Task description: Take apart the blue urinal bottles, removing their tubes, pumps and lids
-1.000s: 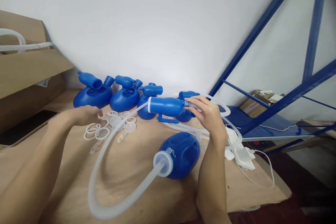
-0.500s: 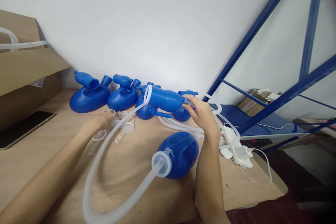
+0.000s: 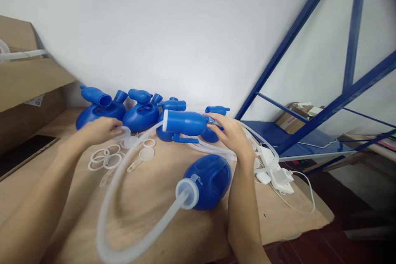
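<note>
My left hand [image 3: 100, 130] is closed with a translucent plastic cap [image 3: 124, 135] at its fingertips, above the tabletop. With closed fingers my right hand [image 3: 232, 134] grips the narrow tip of a blue bottle-shaped urinal head [image 3: 188, 123]. The head lies sideways in the air, a white rim round its wide left end and a handle-like bar beneath. A translucent hose [image 3: 103, 218] loops in front, running into the white cap [image 3: 179, 194] of a blue urinal bottle [image 3: 215, 179] lying on the table.
White rings [image 3: 95, 165] and clear strapped lids [image 3: 147, 154] lie near my left arm. Several blue bottles [image 3: 140, 117] line the wall. A phone [image 3: 27, 152], a cardboard box [image 3: 34, 78], a power strip [image 3: 278, 169] and a blue metal rack [image 3: 287, 45] flank them.
My left hand has lifted leftwards from the lids and rings, carrying a translucent cap. The urinal head has turned slightly in my right hand. The view has shifted a little.
</note>
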Available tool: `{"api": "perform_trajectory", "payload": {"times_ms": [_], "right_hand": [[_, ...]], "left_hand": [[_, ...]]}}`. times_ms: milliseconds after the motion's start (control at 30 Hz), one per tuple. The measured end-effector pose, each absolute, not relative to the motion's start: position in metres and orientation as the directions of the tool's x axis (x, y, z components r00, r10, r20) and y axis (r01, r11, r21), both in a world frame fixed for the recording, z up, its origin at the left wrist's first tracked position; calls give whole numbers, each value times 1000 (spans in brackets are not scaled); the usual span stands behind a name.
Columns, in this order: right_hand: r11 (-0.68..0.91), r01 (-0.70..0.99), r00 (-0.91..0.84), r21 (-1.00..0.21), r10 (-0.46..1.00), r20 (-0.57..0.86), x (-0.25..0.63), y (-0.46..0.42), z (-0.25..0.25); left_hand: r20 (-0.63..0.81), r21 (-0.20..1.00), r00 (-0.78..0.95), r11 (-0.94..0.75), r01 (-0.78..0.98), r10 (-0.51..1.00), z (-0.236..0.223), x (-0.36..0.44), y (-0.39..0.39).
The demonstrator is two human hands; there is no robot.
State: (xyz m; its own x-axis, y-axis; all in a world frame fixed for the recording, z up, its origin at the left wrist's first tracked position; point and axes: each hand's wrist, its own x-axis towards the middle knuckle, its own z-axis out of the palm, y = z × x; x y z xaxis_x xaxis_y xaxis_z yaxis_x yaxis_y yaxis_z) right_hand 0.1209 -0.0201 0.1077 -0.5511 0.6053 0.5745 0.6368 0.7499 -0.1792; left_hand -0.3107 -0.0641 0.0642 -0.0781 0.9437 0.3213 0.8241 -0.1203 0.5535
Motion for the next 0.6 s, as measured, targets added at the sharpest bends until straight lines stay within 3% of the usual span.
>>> {"api": "perform_trajectory", "payload": {"times_ms": [133, 233, 333, 467, 600], "right_hand": [[776, 611, -579, -156, 573, 579, 111, -24, 108], [773, 619, -597, -136, 576, 559, 102, -29, 110], [755, 645, -600, -117, 595, 534, 96, -36, 112], [711, 698, -558, -90, 618, 554, 96, -42, 115], [728, 681, -616, -79, 627, 476, 91, -45, 116]], "left_hand": [[462, 439, -236, 11, 899, 855, 104, -296, -92], [536, 604, -291, -119, 788, 793, 119, -250, -114], [539, 678, -211, -272, 683, 816, 116, -206, -125], [547, 799, -48, -504, 327, 836, 101, -187, -125], [636, 686, -22, -552, 474, 771, 89, -186, -120]]}}
